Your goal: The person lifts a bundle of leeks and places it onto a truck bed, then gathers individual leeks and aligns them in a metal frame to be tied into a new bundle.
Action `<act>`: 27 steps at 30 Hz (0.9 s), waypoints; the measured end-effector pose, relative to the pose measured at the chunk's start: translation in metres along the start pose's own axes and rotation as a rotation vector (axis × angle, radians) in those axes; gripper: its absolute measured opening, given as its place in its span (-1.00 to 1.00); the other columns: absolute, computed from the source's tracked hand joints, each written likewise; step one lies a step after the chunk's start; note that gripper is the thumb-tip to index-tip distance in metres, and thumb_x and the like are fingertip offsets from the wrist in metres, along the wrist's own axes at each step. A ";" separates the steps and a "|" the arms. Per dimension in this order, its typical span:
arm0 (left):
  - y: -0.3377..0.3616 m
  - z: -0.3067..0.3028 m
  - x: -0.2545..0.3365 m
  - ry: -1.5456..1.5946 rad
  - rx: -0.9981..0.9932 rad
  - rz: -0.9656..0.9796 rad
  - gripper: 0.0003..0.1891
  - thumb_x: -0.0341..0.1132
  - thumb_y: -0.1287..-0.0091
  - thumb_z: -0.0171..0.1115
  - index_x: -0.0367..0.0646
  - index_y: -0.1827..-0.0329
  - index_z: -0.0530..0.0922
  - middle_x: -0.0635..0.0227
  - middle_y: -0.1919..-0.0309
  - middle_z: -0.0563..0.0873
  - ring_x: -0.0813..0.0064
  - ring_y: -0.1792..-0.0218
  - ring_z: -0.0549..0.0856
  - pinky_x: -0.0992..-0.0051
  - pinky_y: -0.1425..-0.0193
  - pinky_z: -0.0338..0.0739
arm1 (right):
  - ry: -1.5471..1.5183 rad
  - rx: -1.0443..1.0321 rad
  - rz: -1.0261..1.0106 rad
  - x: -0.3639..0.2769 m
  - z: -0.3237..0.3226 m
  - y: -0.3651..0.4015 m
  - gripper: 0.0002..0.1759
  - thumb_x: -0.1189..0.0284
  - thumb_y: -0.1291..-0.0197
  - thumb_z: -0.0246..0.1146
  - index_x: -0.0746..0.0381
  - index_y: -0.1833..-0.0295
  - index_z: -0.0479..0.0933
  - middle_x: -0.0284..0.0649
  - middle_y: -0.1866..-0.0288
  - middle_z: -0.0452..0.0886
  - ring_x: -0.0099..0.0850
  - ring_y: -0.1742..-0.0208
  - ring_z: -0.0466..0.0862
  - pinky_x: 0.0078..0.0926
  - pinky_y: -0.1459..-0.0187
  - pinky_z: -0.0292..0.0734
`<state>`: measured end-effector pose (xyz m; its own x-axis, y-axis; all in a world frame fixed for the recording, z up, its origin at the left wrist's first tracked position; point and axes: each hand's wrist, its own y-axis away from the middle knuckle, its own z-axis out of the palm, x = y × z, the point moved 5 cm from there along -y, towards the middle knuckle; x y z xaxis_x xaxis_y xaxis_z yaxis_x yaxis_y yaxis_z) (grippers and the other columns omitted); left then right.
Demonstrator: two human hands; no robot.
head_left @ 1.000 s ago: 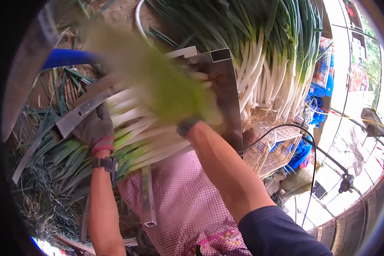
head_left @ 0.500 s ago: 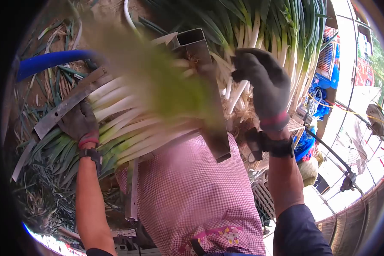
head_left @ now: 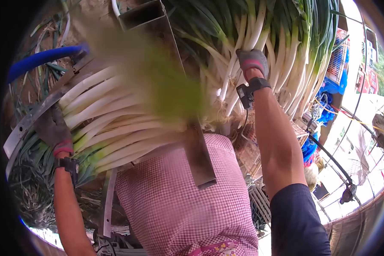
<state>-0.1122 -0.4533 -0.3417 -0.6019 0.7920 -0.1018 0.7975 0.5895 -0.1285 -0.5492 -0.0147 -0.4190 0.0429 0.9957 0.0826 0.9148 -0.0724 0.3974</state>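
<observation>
My left hand (head_left: 54,128), in a dark glove with a pink cuff, is closed over the leaf end of a row of green onions (head_left: 115,115) beside a curved metal strip. Their white stalks run right toward a square metal beam (head_left: 200,160). My right hand (head_left: 253,64), gloved too, reaches into a large pile of green onions (head_left: 288,55) at the upper right. Its fingers are closed at the white stalk of one onion and partly hidden. A blurred green shape (head_left: 166,81) close to the lens covers the middle of the row.
A blue tube (head_left: 47,59) comes in from the left. Onion scraps lie on the ground at upper left. The checked pink apron (head_left: 183,196) is below the beam. Plastic crates (head_left: 249,155) and blue netting (head_left: 326,102) stand at the right, near a wire-framed wall.
My right hand has gone from raised with fingers apart to closed at a stalk in the pile. The view has shifted, and my left hand stays at the row of onions.
</observation>
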 end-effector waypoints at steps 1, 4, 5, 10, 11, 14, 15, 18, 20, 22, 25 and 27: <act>0.001 0.000 -0.003 -0.003 0.006 0.007 -0.60 -0.06 -0.54 0.11 -0.11 -0.20 0.69 -0.06 -0.08 0.73 -0.18 -0.11 0.64 -0.02 -0.24 0.47 | -0.091 -0.044 -0.013 0.005 0.001 -0.001 -0.42 -0.05 -0.13 0.37 0.25 -0.01 0.77 0.02 0.05 0.80 0.01 -0.03 0.78 -0.18 -0.10 0.64; 0.002 0.005 -0.008 -0.052 -0.025 0.019 -0.56 -0.01 -0.54 0.09 -0.14 -0.20 0.68 -0.08 -0.07 0.73 -0.20 -0.11 0.64 -0.03 -0.27 0.46 | -0.246 -0.109 -0.094 0.025 -0.030 0.028 -0.50 0.02 -0.09 0.38 0.24 0.11 0.79 -0.03 0.19 0.81 -0.11 0.08 0.80 -0.25 -0.01 0.63; 0.002 0.007 -0.010 -0.049 -0.041 -0.016 -0.55 0.00 -0.54 0.08 -0.14 -0.20 0.68 -0.08 -0.07 0.73 -0.20 -0.12 0.64 -0.03 -0.27 0.45 | -0.258 -0.141 -0.075 0.039 -0.035 0.043 -0.50 0.02 -0.07 0.37 0.24 0.13 0.77 -0.03 0.21 0.81 -0.12 0.11 0.79 -0.25 0.00 0.62; 0.005 0.007 -0.012 -0.067 -0.017 -0.009 -0.53 0.03 -0.54 0.07 -0.15 -0.20 0.68 -0.09 -0.07 0.73 -0.20 -0.12 0.63 -0.04 -0.28 0.45 | -0.363 -0.145 0.038 0.111 0.000 0.087 -0.57 0.19 -0.06 0.38 0.29 0.06 0.70 -0.03 0.30 0.79 -0.17 0.14 0.80 -0.25 0.00 0.63; 0.004 0.009 -0.012 -0.088 -0.005 -0.007 -0.53 0.03 -0.54 0.07 -0.15 -0.20 0.68 -0.09 -0.07 0.73 -0.20 -0.12 0.63 -0.04 -0.28 0.44 | -0.457 -0.132 0.069 0.119 0.008 0.087 -0.59 0.23 -0.07 0.37 0.30 0.05 0.69 -0.01 0.30 0.79 -0.16 0.14 0.80 -0.25 -0.01 0.63; 0.003 0.007 -0.011 -0.064 0.012 0.040 -0.53 0.03 -0.55 0.06 -0.15 -0.20 0.68 -0.09 -0.09 0.73 -0.19 -0.12 0.63 -0.04 -0.28 0.44 | -0.529 -0.107 0.083 0.130 0.046 0.094 -0.57 0.26 -0.17 0.36 0.36 -0.03 0.61 0.05 0.18 0.79 -0.17 0.08 0.80 -0.25 -0.04 0.63; 0.003 0.009 -0.012 -0.075 0.009 0.038 -0.53 0.03 -0.55 0.05 -0.14 -0.20 0.68 -0.08 -0.09 0.73 -0.19 -0.12 0.63 -0.04 -0.28 0.44 | -0.537 -0.074 0.075 0.133 0.056 0.095 -0.56 0.25 -0.19 0.36 0.36 -0.04 0.60 0.05 0.16 0.79 -0.20 0.07 0.80 -0.25 -0.04 0.63; 0.002 0.007 -0.010 -0.100 0.022 0.052 -0.57 -0.01 -0.55 0.08 -0.13 -0.17 0.69 -0.05 -0.07 0.74 -0.16 -0.09 0.65 -0.02 -0.23 0.48 | -0.616 -0.130 0.171 0.115 0.052 0.126 -0.40 0.21 -0.14 0.52 0.32 -0.20 0.60 -0.01 0.04 0.80 -0.19 0.00 0.79 -0.24 -0.10 0.61; -0.001 0.001 -0.004 -0.118 0.068 0.086 -0.65 -0.09 -0.55 0.13 -0.13 -0.11 0.71 -0.01 0.00 0.76 -0.12 -0.02 0.69 0.00 -0.12 0.54 | -0.686 -0.151 0.192 0.113 0.069 0.129 -0.35 0.23 -0.02 0.63 0.29 -0.20 0.66 -0.07 0.02 0.81 -0.22 -0.03 0.78 -0.26 -0.14 0.60; -0.002 -0.002 -0.002 -0.095 0.076 0.095 -0.65 -0.09 -0.54 0.13 -0.12 -0.12 0.71 -0.01 -0.02 0.76 -0.12 -0.04 0.69 0.02 -0.15 0.54 | -0.603 -0.215 0.286 0.106 0.076 0.126 -0.40 0.23 0.01 0.65 0.30 -0.12 0.70 -0.09 0.04 0.81 -0.25 -0.02 0.77 -0.28 -0.13 0.60; -0.003 -0.006 0.005 -0.099 0.090 0.081 -0.65 -0.09 -0.53 0.14 -0.12 -0.13 0.71 -0.01 -0.05 0.75 -0.12 -0.08 0.68 0.03 -0.20 0.53 | -0.609 -0.218 0.371 0.099 0.083 0.120 -0.49 0.32 0.07 0.64 0.31 -0.01 0.75 -0.11 0.09 0.82 -0.28 0.08 0.77 -0.30 -0.08 0.62; -0.002 -0.006 0.004 -0.092 0.077 0.068 -0.62 -0.06 -0.54 0.12 -0.12 -0.14 0.71 -0.02 -0.08 0.74 -0.13 -0.10 0.66 0.02 -0.23 0.51 | -0.659 -0.173 0.363 0.100 0.074 0.125 -0.52 0.38 0.08 0.62 0.32 -0.01 0.75 -0.12 0.11 0.81 -0.30 0.12 0.77 -0.33 -0.04 0.63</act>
<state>-0.1160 -0.4499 -0.3361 -0.5504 0.8100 -0.2025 0.8333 0.5179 -0.1933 -0.4009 0.0804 -0.4289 0.6085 0.7327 -0.3046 0.7239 -0.3555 0.5913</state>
